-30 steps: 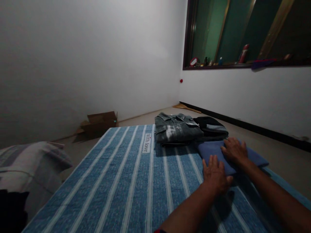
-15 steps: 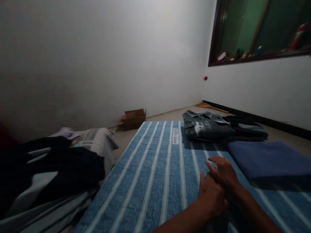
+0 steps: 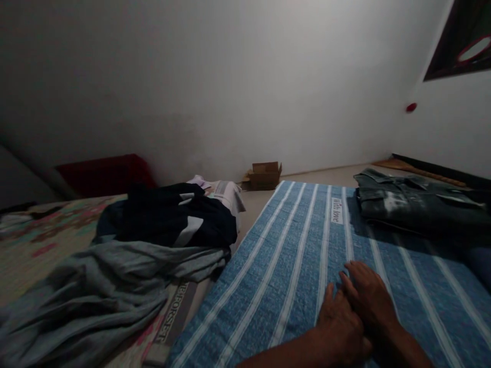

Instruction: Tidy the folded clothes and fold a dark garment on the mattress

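The left hand (image 3: 341, 322) and right hand (image 3: 370, 294) look empty over the desk (image 3: 259, 276). The folded shirt (image 3: 414, 207) lies on the desk's right; left of the desk, tugging the grey garment (image 3: 115, 281) might drag dark clothing (image 3: 153, 222) along.

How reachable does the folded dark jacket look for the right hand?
Probably yes: only striped cloth shows between the right hand and the folded dark jacket, with nothing visibly blocking it.
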### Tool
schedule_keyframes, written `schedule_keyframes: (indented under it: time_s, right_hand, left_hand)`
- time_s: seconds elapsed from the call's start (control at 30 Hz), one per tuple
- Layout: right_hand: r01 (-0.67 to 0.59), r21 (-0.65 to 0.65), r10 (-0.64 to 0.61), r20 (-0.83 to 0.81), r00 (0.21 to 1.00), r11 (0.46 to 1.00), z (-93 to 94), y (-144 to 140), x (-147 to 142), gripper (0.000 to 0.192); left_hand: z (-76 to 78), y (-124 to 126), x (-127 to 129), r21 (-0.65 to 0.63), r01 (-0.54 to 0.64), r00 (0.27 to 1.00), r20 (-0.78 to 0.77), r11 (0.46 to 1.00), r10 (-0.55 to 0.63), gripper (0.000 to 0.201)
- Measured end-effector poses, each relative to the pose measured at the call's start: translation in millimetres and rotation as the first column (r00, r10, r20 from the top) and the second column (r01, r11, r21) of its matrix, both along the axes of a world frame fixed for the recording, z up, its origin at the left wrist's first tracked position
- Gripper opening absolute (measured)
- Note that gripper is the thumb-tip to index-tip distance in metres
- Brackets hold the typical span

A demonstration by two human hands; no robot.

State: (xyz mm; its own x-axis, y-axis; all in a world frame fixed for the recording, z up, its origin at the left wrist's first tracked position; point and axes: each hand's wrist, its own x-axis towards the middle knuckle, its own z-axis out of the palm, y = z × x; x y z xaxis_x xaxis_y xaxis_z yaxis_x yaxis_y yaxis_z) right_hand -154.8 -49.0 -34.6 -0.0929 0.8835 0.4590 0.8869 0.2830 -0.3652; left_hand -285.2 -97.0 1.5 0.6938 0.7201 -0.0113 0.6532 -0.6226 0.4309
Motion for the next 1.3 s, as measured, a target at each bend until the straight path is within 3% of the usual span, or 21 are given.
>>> schedule_keyframes:
  time_s: [0.2, 0.33, 0.47, 0.7, 0.87, 1.03, 1.3]
  right_hand:
    - [-0.057, -0.063, 0.051, -0.107, 0.993, 0.996, -25.9, -2.1, 12.9, 0.042]
    - [-0.089, -0.067, 0.082, -0.107, 0.991, 0.994, -28.6, 0.1, 18.8, 0.035]
    - [-0.108, -0.042, 0.106, -0.054, 0.993, 0.993, -28.1, 0.5, 19.0, 0.032]
    - [-0.101, 0.016, 0.100, 0.056, 0.993, 0.995, -30.6, -1.1, 14.9, 0.034]
    - [-0.094, 0.028, 0.093, 0.057, 0.994, 0.995, -26.9, -2.6, 11.9, 0.035]
    - [-0.060, 0.030, 0.058, 0.076, 0.995, 0.998, -17.0, -3.0, 6.3, 0.032]
    - [-0.022, 0.042, 0.019, 0.058, 0.998, 0.999, -5.7, -1.7, -2.7, 0.023]
  left_hand:
    - [2.1, -4.2, 0.9, -0.015, -0.004, 1.000, 0.027, 1.000, 0.004, 0.067]
    - [-0.6, -3.3, -2.5, -0.049, 0.020, 0.999, 0.049, 0.999, -0.018, 0.066]
    - [6.1, -2.9, -20.2, -0.053, 0.064, 0.991, 0.122, 0.997, -0.057, 0.062]
    - [16.0, 4.7, -47.7, 0.065, 0.074, 0.997, -0.039, 0.995, -0.072, 0.033]
    - [25.4, 14.5, -64.4, 0.093, -0.108, 0.988, -0.099, 0.990, 0.117, 0.027]
    - [30.1, 27.1, -96.5, 0.098, -0.313, 0.945, -0.064, 0.945, 0.320, 0.027]
    - [21.6, 52.1, -171.8, 0.216, -0.565, 0.822, 0.063, 0.796, 0.566, 0.034]
